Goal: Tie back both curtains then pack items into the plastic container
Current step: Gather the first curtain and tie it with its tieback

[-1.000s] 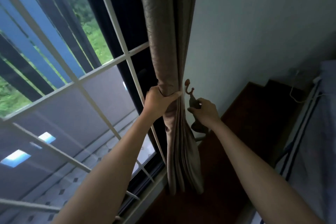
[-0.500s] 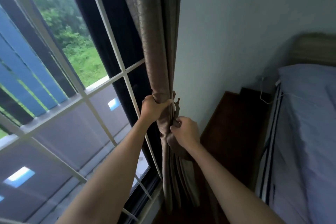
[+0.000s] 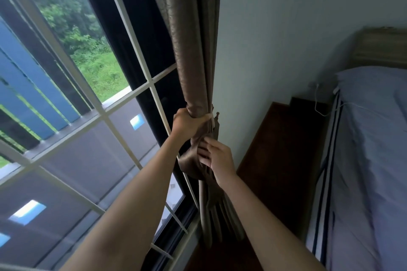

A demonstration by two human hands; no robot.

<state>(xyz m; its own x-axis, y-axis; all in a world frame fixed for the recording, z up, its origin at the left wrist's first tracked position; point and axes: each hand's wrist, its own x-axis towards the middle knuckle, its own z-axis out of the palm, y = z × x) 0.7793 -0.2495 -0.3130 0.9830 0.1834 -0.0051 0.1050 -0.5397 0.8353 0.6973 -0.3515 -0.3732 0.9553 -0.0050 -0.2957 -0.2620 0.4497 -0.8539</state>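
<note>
Beside the window [image 3: 92, 130], you are gripping the bunched curtain [image 3: 193, 61] with your left hand [image 3: 187, 124], fingers curled tight round it. Just below, your right hand [image 3: 219, 157] is laying loosely bent fingers on the tieback [image 3: 187, 161] around the folds, near the wall hook [image 3: 217, 120]; I cannot tell whether they are pinching it.

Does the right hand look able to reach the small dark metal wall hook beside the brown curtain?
Probably yes. The right hand sits just below the small dark metal wall hook; only the bunched brown curtain, gripped by the left hand, crowds it.
</note>
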